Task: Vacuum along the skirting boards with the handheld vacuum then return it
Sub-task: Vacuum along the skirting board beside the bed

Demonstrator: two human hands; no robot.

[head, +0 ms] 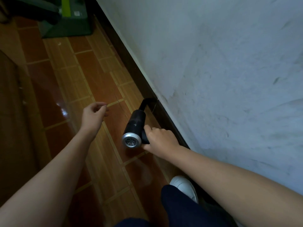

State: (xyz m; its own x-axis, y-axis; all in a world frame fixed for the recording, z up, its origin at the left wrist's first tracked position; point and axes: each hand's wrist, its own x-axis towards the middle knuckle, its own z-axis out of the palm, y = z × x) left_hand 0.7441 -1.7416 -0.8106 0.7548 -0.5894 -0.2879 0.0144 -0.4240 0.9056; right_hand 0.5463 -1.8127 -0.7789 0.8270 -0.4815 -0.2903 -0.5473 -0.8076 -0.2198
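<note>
I see the wall (213, 63) closing off everything from 12 round to 4 o'clock, with the dark skirting board (131, 63) along its foot. The handheld vacuum (133, 126), gripped by the right hand (160, 138), has its nozzle at that board, so there is no room on that side. Open tiled floor (82, 79) runs from 6 up to 10 o'clock, where the left hand (93, 113) hangs free. At 11 o'clock a dark green box (68, 22) stands near the board and blocks the run. A white shoe (183, 187) stands beside the board at 5 o'clock.

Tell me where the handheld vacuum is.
The handheld vacuum sits right of centre in the head view, gripped by the right hand, nozzle at the skirting board.
</note>
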